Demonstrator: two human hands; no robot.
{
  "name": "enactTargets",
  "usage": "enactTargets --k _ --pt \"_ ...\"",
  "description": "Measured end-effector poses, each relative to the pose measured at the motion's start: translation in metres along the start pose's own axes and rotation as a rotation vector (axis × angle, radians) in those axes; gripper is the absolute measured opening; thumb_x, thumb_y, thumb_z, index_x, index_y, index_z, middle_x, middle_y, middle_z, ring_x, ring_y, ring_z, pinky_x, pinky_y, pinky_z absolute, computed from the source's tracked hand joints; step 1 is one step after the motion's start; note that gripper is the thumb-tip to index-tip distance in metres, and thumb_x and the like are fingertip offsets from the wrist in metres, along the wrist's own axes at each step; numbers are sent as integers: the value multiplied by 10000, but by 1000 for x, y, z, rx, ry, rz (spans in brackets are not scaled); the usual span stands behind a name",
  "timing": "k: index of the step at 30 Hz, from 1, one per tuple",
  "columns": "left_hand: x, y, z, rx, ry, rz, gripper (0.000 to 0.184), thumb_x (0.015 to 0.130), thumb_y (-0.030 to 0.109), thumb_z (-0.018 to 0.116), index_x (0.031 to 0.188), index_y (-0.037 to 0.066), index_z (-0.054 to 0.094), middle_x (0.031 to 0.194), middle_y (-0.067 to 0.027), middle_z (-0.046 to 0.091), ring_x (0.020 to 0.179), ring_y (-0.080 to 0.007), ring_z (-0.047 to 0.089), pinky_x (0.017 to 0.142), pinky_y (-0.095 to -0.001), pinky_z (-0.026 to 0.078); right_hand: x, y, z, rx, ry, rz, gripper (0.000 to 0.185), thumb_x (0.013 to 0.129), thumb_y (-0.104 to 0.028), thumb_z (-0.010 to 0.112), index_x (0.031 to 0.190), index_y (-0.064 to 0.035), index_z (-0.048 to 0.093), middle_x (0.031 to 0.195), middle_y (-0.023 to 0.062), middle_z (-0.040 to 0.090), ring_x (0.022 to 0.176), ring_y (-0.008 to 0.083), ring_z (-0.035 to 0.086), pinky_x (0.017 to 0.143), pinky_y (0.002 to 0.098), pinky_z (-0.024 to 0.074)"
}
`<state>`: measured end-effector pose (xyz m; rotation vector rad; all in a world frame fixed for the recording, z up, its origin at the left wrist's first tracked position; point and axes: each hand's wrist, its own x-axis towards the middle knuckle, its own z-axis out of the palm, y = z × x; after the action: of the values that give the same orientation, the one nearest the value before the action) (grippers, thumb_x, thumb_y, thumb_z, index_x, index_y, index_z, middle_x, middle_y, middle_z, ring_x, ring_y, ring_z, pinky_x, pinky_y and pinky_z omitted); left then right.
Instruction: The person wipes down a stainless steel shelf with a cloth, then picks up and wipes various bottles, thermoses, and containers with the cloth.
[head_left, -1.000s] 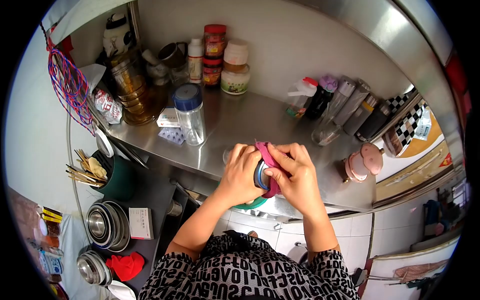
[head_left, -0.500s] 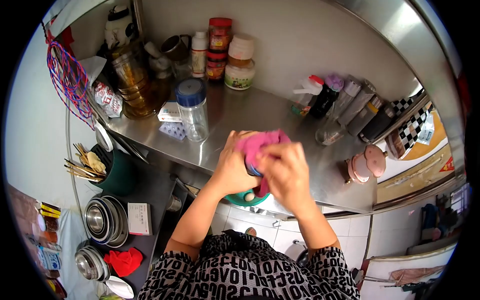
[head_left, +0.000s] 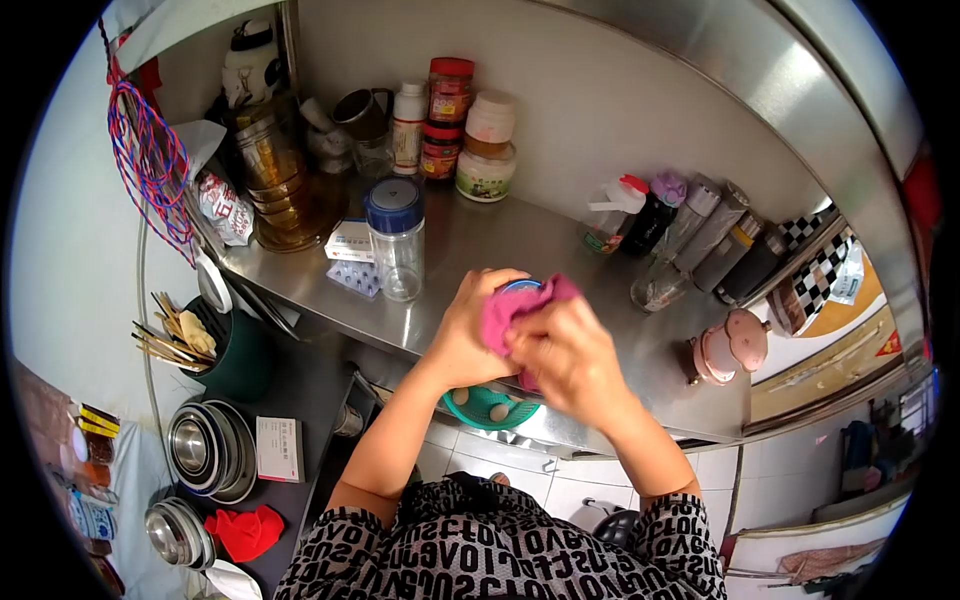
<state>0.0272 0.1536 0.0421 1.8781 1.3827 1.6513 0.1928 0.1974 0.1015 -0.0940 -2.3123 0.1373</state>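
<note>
In the middle of the head view my left hand is wrapped around a round thing with a blue rim; most of it is hidden, so its kind cannot be made out. A pink cloth lies over it, bunched in the closed fingers of my right hand, which is slightly blurred. Both hands are above the front part of the steel counter. Beyond my left hand stands a clear jar with a blue lid. Below the hands is a green basket with small round, pale things in it.
Jars with red lids stand by the back wall. A spray bottle, several flasks and a pink pot are at the right. Metal bowls, a red cloth and a green chopstick holder sit lower left.
My right hand has shifted the pink cloth on the round thing, whose blue rim now shows at the top. The view has tilted a little, and more of the green basket shows.
</note>
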Motion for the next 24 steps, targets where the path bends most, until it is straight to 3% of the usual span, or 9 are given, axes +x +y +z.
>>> enactTargets --k 3,5,7,9,12,14,18,22,24 --pt "2 -1 1 48 7 -36 769 563 202 819 1243 63 491 1163 -194 544 1082 -408 518 934 -469 467 3 7 -5 -2 -13 66 132 714 -37 728 841 -36 696 922 81 647 840 295 593 710 373 520" --pt "0 -4 5 56 4 -109 760 571 212 819 1243 69 493 1176 -201 544 1093 -420 517 948 -474 459 7 19 -3 -52 83 233 170 717 -18 710 886 -38 705 925 84 645 845 302 591 707 384 518" --pt "4 6 4 84 -18 -155 755 582 224 819 1247 68 496 1205 -207 541 1093 -422 518 960 -469 456 4 11 -4 -130 17 138 169 707 -21 709 874 -39 708 943 84 648 848 295 596 716 385 525" --pt "3 -4 0 73 -49 75 786 580 242 827 1271 64 497 1252 -190 538 1095 -404 522 974 -456 460 0 -7 1 -102 -30 12 179 685 -30 723 863 -45 707 971 81 656 859 276 608 728 377 537" --pt "-3 -5 6 139 2 98 753 597 223 814 1265 76 502 1219 -158 558 1080 -390 526 951 -454 468 8 3 1 -122 19 97 199 684 -19 724 880 -47 709 967 80 642 851 268 599 711 384 528" --pt "0 2 10 167 49 -83 737 604 202 801 1266 75 501 1181 -145 571 1066 -391 529 924 -457 475 9 14 2 -138 62 216 251 682 -25 726 931 -56 714 972 85 628 845 272 589 698 381 522" --pt "-1 -5 13 128 169 105 731 590 199 797 1234 38 489 1139 -175 571 1012 -424 525 889 -503 466 2 -11 0 -220 -40 104 265 711 -46 726 975 -55 715 982 91 630 844 292 588 704 372 524" --pt "-8 4 19 280 160 -45 714 609 206 799 1224 35 479 1106 -173 568 977 -419 523 848 -503 453 9 -9 -4 -272 -99 333 353 840 -252 685 1132 -54 684 1218 148 553 970 327 553 787 426 508" --pt "-9 5 29 288 239 101 650 668 199 774 1222 30 479 1087 -181 567 963 -416 524 837 -485 448 9 -3 -3 -310 -69 343 414 863 -321 662 1173 -46 669 1219 149 552 965 341 551 797 432 505"
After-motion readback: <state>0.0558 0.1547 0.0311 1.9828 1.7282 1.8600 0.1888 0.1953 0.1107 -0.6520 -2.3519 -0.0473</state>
